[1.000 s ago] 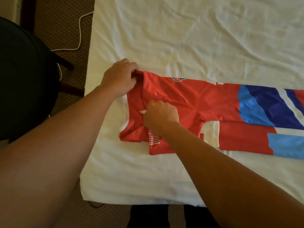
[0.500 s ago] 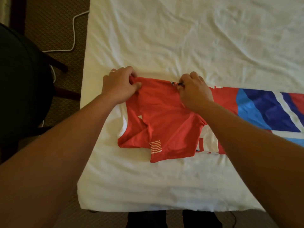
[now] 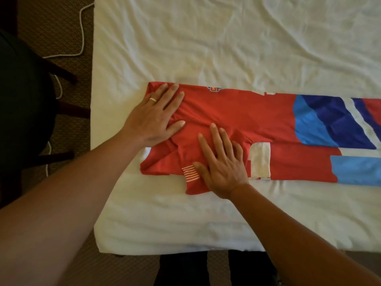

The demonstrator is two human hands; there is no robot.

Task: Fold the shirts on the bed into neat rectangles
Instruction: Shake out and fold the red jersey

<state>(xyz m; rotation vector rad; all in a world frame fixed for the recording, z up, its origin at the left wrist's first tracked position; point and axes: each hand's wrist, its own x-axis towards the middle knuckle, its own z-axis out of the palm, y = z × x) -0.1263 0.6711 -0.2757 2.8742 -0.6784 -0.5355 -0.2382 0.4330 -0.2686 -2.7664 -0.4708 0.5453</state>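
Shirt (image 3: 243,112): red jersey with blue and white panels, folded into a long band across the middle of the frame, running off the right edge
Left hand (image 3: 153,120): flat on the collar end at centre left, fingers straight and spread, a ring (image 3: 152,99) on one
Right hand (image 3: 221,159): flat on the tucked sleeve just below centre, fingers spread, pressing
Handling: probably light, soft and slippery, so folds may slide; best pinched at the collar-end corners
Bed (image 3: 206,38): wrinkled white sheet, soft under pressure
Room: patterned brown carpet, a white cord (image 3: 81,27) at upper left, a dark chair (image 3: 24,96) along the left edge
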